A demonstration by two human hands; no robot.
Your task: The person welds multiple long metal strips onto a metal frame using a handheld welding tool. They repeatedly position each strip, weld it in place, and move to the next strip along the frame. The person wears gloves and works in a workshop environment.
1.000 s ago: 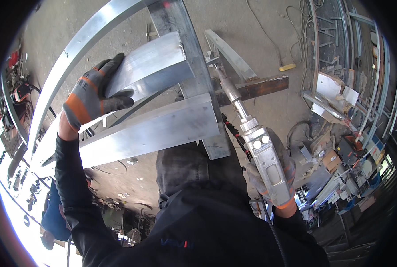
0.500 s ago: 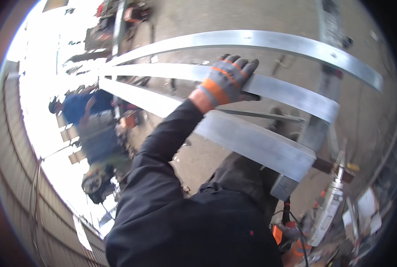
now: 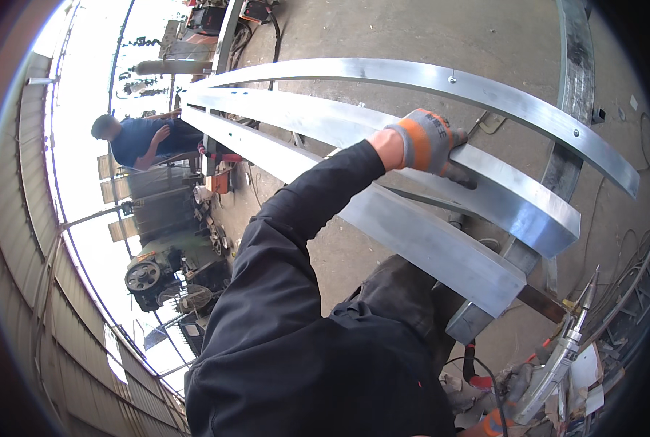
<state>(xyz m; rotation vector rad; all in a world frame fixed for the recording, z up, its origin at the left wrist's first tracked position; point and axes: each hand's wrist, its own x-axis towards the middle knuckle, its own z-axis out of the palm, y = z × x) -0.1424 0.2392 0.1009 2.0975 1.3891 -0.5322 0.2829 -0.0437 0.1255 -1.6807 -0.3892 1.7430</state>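
My left hand [image 3: 428, 146], in a grey and orange glove, is closed over the middle one of three long silver metal bars, its fingers curled across the far edge. This middle bar [image 3: 510, 191] shows two faces and sits tilted. Nearer to me lies a wide flat bar [image 3: 441, 244]. A narrower bar [image 3: 514, 105] with small studs along its face lies beyond. My right hand [image 3: 496, 422], in an orange and grey glove, is low at the right, partly cut off by the lower edge. It grips a silver caulking gun [image 3: 551, 375] whose pointed nozzle aims away from me.
Metal supports [image 3: 574, 65] carry the bars at the right, with another post [image 3: 227, 36] at their far left end. A person [image 3: 139, 142] in dark clothes stands at the left, near machinery [image 3: 150, 277]. Scraps and cables [image 3: 594, 371] lie at lower right.
My left hand has moved right and slightly nearer on the middle bar, which has turned so its side face shows. The caulking gun has shifted a little right. My head view has shifted too.
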